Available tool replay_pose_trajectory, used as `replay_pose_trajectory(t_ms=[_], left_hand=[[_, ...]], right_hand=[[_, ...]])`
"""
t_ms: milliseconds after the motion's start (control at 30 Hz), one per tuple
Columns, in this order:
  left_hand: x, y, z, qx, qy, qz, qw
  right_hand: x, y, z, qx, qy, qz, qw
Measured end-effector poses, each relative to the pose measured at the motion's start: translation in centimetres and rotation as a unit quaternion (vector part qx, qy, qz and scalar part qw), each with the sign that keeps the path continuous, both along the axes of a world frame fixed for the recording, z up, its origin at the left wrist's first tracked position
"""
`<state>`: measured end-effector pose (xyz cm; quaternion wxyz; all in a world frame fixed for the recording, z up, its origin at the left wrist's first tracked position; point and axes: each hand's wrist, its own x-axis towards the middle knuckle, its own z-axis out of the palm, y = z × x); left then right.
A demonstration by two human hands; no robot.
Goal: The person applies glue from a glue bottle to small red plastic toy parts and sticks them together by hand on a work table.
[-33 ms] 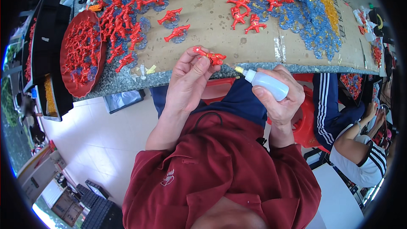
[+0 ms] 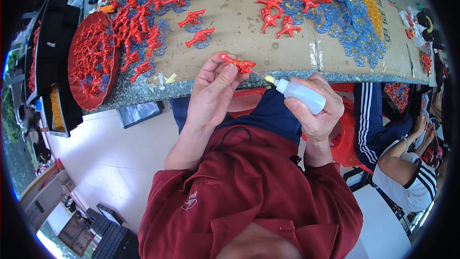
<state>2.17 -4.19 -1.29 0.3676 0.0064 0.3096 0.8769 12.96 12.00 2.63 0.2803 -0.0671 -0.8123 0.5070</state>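
Observation:
Between the thumb and fingers of my left hand [image 2: 214, 84] is a small red toy figure [image 2: 243, 65], held just over the table's near edge. My right hand [image 2: 320, 108] is wrapped round a white squeeze bottle [image 2: 303, 95] with a yellow nozzle tip [image 2: 270, 79]. The bottle tilts so that its tip points at the figure, with a small gap between them. Beyond my left hand, two red figures on clear blue bases [image 2: 200, 37] lie apart from a large pile of such figures [image 2: 136, 24]. A few loose red figures [image 2: 288, 27] lie farther right.
A red scalloped tray [image 2: 113, 74] of red pieces stands at the left. Clear blue bases [image 2: 352, 38] and yellow pieces [image 2: 371, 7] cover the table's right part. Cardboard [image 2: 230, 12] lies over the speckled tabletop. At the right sits another person [image 2: 397, 175].

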Motion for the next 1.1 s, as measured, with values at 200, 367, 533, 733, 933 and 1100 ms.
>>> replay_pose_trajectory(t_ms=[200,367,533,733,933,1100], left_hand=[[0.1,0.1,0.0,-0.028,0.048,0.019,0.998],[0.2,0.1,0.1,-0.042,0.059,0.03,0.997],[0.1,0.0,0.1,-0.022,0.025,0.014,0.999],[-0.1,-0.2,0.0,-0.015,-0.006,-0.011,1.0],[0.4,-0.2,0.8,-0.074,0.006,0.028,0.997],[1.0,-1.2,0.7,-0.23,0.268,0.1,0.93]], right_hand=[[-0.4,0.0,0.0,0.022,0.001,0.007,1.0],[0.0,0.0,0.1,0.006,-0.03,-0.005,1.0],[-0.4,0.2,-0.1,0.005,-0.013,-0.013,1.0],[0.1,0.6,-0.2,-0.042,-0.014,-0.017,0.999],[-0.5,0.6,-0.5,-0.19,-0.013,-0.032,0.981],[-4.2,0.2,-2.6,-0.111,-0.007,-0.034,0.993]])
